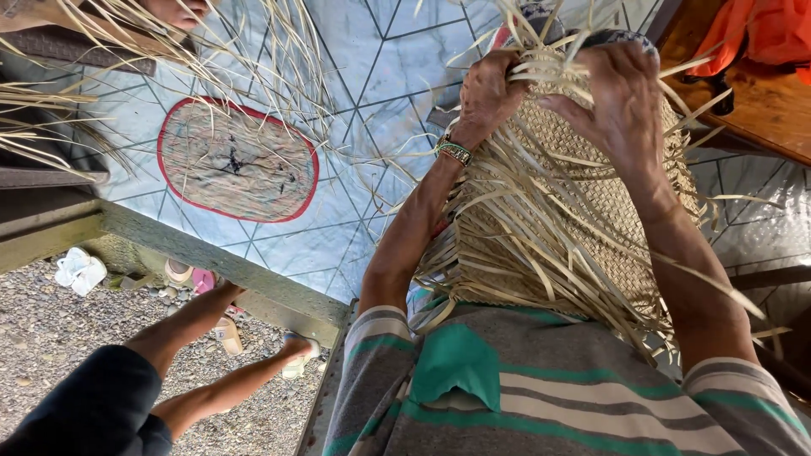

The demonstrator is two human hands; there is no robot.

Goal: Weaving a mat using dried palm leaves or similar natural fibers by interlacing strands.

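A partly woven basket (583, 194) of pale dry leaf strips rests on my lap, with many loose strip ends hanging towards my striped shirt. My left hand (488, 91), a beaded bracelet on its wrist, grips strips at the far left edge of the weave. On the far right part of the weave, my right hand (623, 100) presses down with its fingers curled over the strips. The two hands are close together at the far rim.
An oval mat with a red border (236, 160) lies on the patterned floor covering. Another person's legs in sandals (211, 338) stand on gravel at lower left, beyond a wooden ledge (211, 262). More loose strips (51, 110) fan out at upper left. An orange cloth (760, 34) lies on a wooden bench.
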